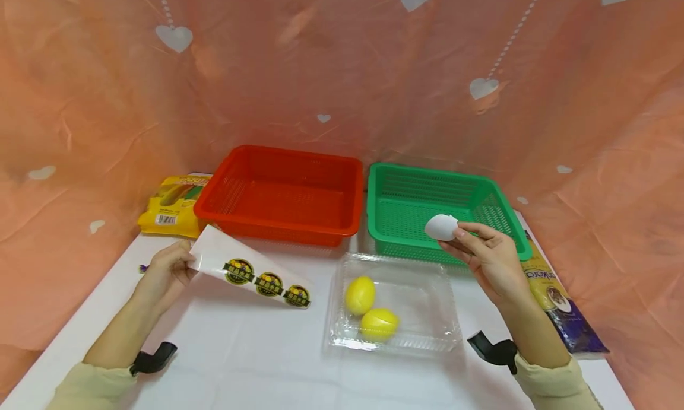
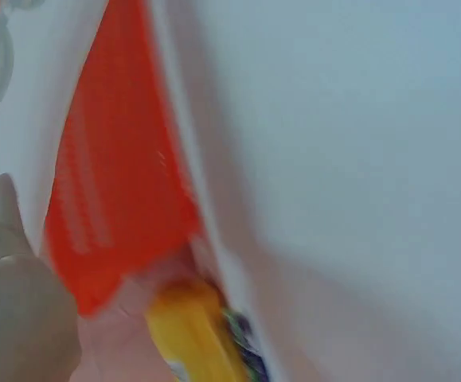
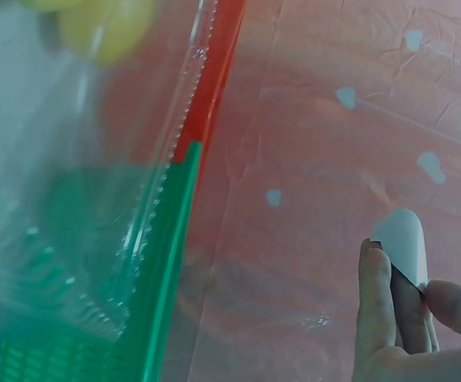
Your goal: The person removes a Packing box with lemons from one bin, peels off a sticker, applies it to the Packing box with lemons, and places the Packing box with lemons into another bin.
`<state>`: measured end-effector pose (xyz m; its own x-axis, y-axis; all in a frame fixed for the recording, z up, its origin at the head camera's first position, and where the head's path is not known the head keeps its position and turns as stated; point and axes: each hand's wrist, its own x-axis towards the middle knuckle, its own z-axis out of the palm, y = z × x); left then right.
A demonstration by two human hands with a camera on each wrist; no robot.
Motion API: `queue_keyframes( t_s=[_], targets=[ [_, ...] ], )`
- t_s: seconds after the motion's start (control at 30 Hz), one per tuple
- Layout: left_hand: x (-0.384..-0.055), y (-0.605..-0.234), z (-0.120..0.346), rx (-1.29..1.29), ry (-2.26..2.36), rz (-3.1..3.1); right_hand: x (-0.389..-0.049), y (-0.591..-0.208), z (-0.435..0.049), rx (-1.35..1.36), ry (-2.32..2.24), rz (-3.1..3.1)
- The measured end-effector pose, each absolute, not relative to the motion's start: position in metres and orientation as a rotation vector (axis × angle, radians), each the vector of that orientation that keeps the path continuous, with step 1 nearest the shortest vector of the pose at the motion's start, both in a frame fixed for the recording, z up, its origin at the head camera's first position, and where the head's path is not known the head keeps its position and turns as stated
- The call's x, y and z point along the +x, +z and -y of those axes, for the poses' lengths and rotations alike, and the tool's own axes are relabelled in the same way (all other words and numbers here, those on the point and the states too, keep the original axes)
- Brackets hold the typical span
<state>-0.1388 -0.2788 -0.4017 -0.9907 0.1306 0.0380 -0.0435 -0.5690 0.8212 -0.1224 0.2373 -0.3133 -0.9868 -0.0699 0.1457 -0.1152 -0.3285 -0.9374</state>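
Note:
At the left, my left hand point(image 1: 167, 273) pinches one corner of a white sticker sheet point(image 1: 221, 253), raised and tilted over the table. Three round black-and-yellow stickers point(image 1: 269, 284) run along its lower edge. My right hand point(image 1: 494, 261) holds a small white rounded piece point(image 1: 441, 227), like a sticker seen from its back, between thumb and fingers in front of the green basket. The right wrist view shows this piece point(image 3: 404, 243) bent over the fingertips. Between the hands sits a clear plastic box point(image 1: 422, 297) holding two yellow lemons point(image 1: 380, 324).
A red basket point(image 1: 278, 226) and a green basket point(image 1: 398, 251) stand side by side at the back, before a pink curtain point(image 1: 331, 72). A yellow packet point(image 1: 168, 205) lies left of the red basket. At the right edge lies a yellow-and-purple packet point(image 1: 574, 321).

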Motion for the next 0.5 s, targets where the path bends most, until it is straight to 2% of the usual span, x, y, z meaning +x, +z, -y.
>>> queue_keyframes(
  t_s=[0.23,0.37,0.5],
  targets=[
    [-0.148,-0.410,0.292,-0.268,2.233,-1.958,-0.118,-0.322,-0.248,0.180,2.480,1.873],
    [-0.150,-0.411,0.294,-0.238,1.947,-2.264,-0.113,-0.328,-0.253,0.150,2.435,1.916],
    [-0.150,-0.406,0.291,-0.149,1.466,-2.688,-0.105,-0.333,-0.254,0.152,2.401,1.945]
  ],
)
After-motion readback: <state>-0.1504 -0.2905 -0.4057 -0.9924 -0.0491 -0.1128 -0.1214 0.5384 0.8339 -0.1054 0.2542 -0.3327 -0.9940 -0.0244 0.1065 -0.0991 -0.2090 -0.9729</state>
